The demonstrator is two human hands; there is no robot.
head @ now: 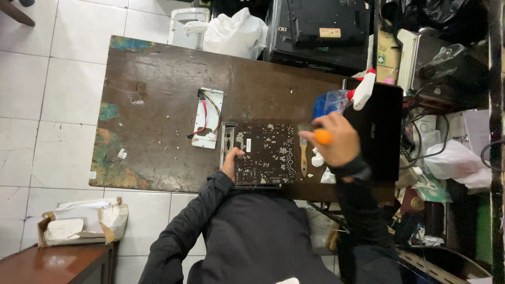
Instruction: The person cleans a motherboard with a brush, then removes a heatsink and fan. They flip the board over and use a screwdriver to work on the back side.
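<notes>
While the left hand (230,163) rests flat on one circuit board (264,154), its ports pointing left, the right hand (336,141) grips one orange-handled tool (322,137).

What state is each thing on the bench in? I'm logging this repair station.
Circuit board: flat on table, pressed by left hand.
Orange-handled tool: gripped in right hand.
Brush: lying beside board, unheld.
White bracket: lying flat, cables attached.
Spray bottle: on its side.
</notes>
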